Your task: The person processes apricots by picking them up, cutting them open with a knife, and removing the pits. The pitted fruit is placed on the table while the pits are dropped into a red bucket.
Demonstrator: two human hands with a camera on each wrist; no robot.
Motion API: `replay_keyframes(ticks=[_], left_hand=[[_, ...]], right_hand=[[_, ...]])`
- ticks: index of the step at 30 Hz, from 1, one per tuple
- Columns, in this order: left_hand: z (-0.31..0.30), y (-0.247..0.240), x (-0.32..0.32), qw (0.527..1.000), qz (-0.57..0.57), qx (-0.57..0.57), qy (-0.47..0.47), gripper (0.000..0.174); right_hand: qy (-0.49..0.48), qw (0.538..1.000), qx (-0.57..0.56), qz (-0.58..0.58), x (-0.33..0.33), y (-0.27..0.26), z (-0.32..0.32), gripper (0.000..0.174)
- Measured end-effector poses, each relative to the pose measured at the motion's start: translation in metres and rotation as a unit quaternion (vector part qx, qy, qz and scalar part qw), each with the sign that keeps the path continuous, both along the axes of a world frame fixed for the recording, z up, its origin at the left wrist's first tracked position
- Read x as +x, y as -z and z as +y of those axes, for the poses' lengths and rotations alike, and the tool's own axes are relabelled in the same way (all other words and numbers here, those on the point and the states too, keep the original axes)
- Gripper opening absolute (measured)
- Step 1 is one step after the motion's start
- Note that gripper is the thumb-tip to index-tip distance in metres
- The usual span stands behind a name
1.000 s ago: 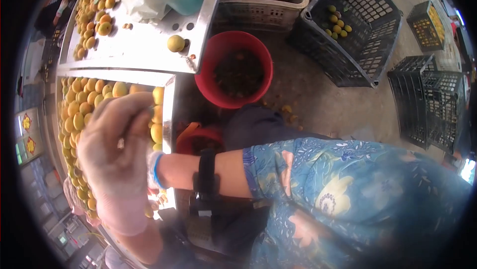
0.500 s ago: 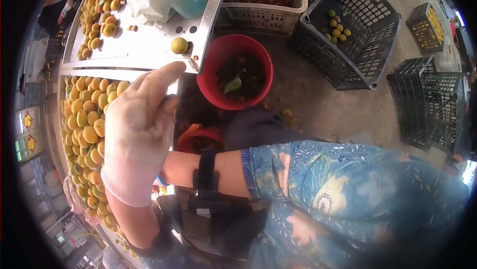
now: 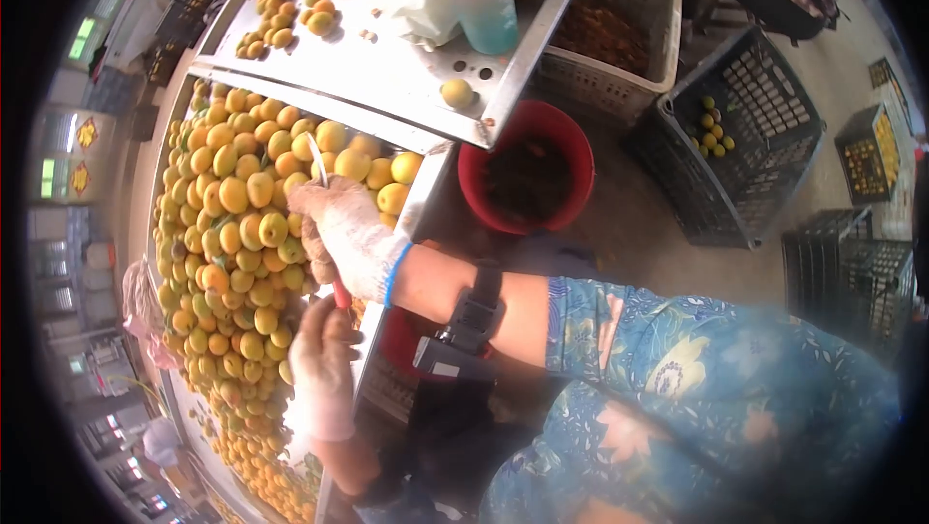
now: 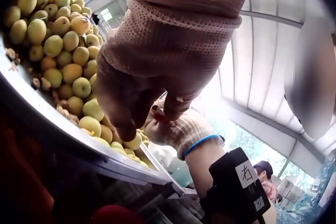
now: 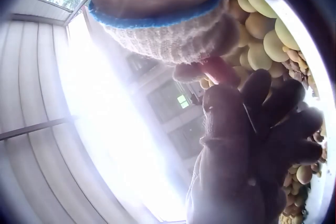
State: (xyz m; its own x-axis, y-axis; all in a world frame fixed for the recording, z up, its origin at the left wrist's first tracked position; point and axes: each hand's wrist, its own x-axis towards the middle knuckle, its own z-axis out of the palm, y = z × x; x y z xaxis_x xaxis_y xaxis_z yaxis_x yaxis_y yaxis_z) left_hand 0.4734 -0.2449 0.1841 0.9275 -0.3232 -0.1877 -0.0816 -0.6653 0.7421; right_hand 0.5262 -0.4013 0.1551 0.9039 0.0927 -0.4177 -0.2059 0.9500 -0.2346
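In the head view my gloved right hand (image 3: 344,229), with a blue-trimmed cuff, grips a red-handled tool over a tray of apricots (image 3: 232,197). Its slim, curved metal end (image 3: 316,156) points away over the fruit, while the red handle (image 3: 342,294) sticks out near my wrist. My gloved left hand (image 3: 322,369) is just below, at the tray's near side, fingers loose and holding nothing. The right wrist view has the left hand (image 5: 247,150) with fingers spread, its thumb close by the red handle (image 5: 219,70). From the left wrist, the right hand (image 4: 176,132) appears behind the left fingers.
A metal tabletop (image 3: 406,74) beyond the tray bears more apricots, a white bag and a pink-and-teal cup (image 3: 484,16). On the floor to the right stand a red bucket (image 3: 579,176), a white crate (image 3: 600,89) and a black crate (image 3: 755,137) with several fruits inside.
The left hand has drawn back from near the red bucket, over which a green piece showed half a second ago. My right hand and its tool now show above the apricots. The head view has shifted left.
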Motion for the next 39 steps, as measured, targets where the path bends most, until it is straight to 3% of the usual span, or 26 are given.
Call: replay_keyframes(ticks=[3, 6, 8, 11, 13, 15, 16, 17, 18, 22, 24, 25, 27, 28, 29, 31, 34, 35, 38, 39], left_hand=[[0.004, 0.023, -0.005, 0.997, 0.043, -0.069, -0.008, 0.027], [0.006, 0.037, -0.009, 0.989, 0.017, -0.136, -0.055, 0.028], [0.006, 0.035, -0.012, 0.988, 0.032, -0.131, -0.072, 0.031], [0.005, 0.035, -0.017, 0.984, -0.008, -0.169, -0.056, 0.033], [0.003, 0.033, -0.016, 0.987, 0.005, -0.150, -0.059, 0.029], [-0.003, 0.031, -0.012, 0.994, -0.005, -0.095, -0.053, 0.023], [-0.006, 0.030, -0.012, 0.997, -0.021, -0.060, -0.046, 0.019], [-0.008, 0.032, -0.010, 0.994, -0.011, -0.095, -0.053, 0.019], [-0.012, 0.035, -0.008, 0.990, -0.003, -0.132, -0.056, 0.020], [-0.016, 0.035, -0.005, 0.960, 0.061, -0.263, -0.069, 0.023], [0.007, 0.024, 0.003, 0.989, 0.050, -0.142, 0.010, 0.021], [0.023, 0.018, 0.008, 0.990, 0.064, -0.112, -0.054, 0.021], [0.068, 0.013, 0.020, 0.982, -0.053, -0.065, -0.170, 0.024], [0.117, 0.035, 0.039, 0.966, -0.130, 0.065, -0.214, 0.027], [0.144, 0.034, 0.042, 0.905, -0.244, 0.261, -0.230, 0.030], [0.197, 0.047, 0.049, 0.882, -0.151, 0.366, -0.256, 0.037], [0.227, 0.075, 0.046, 0.917, -0.078, 0.336, -0.200, 0.043], [0.233, 0.088, 0.052, 0.933, 0.015, 0.287, -0.218, 0.045], [0.212, 0.090, 0.041, 0.938, -0.049, 0.221, -0.264, 0.041], [0.219, 0.099, 0.040, 0.939, -0.050, 0.217, -0.263, 0.041]], right_hand=[[-0.005, 0.999, -0.040, 0.014, -0.007, -0.008, 0.012, 0.013], [0.022, 0.986, -0.157, -0.058, -0.013, -0.008, 0.029, 0.019], [0.009, 0.980, -0.172, -0.103, -0.020, -0.008, 0.035, 0.020], [0.022, 0.977, -0.171, -0.129, -0.016, -0.005, 0.037, 0.015], [0.136, 0.971, -0.062, -0.184, -0.005, 0.013, 0.040, 0.018], [0.116, 0.973, -0.182, -0.088, -0.008, 0.009, 0.022, 0.015], [0.080, 0.985, -0.139, -0.068, -0.002, 0.012, 0.017, 0.018], [0.016, 0.993, -0.104, -0.061, -0.008, 0.006, 0.008, 0.022], [0.057, 0.989, -0.119, -0.073, -0.013, 0.003, 0.011, 0.026], [0.057, 0.978, -0.185, -0.075, -0.018, -0.006, 0.010, 0.026], [0.034, 0.981, -0.180, -0.058, -0.019, -0.008, 0.006, 0.024], [0.034, 0.983, -0.171, -0.057, -0.018, -0.008, 0.004, 0.024], [0.037, 0.988, -0.145, -0.041, -0.012, -0.005, -0.002, 0.024], [0.036, 0.988, -0.143, -0.040, -0.010, -0.004, -0.001, 0.024], [0.041, 0.988, -0.143, -0.029, -0.008, -0.003, -0.001, 0.021], [0.018, 0.988, -0.155, -0.016, -0.007, -0.001, 0.000, 0.019], [-0.045, 0.981, -0.191, -0.008, -0.012, -0.004, 0.015, 0.024], [-0.053, 0.980, -0.191, 0.002, -0.012, -0.004, 0.022, 0.024], [-0.129, 0.969, -0.210, 0.007, -0.016, -0.008, 0.033, 0.026], [-0.110, 0.957, -0.265, -0.037, -0.019, 0.001, 0.042, 0.027]])
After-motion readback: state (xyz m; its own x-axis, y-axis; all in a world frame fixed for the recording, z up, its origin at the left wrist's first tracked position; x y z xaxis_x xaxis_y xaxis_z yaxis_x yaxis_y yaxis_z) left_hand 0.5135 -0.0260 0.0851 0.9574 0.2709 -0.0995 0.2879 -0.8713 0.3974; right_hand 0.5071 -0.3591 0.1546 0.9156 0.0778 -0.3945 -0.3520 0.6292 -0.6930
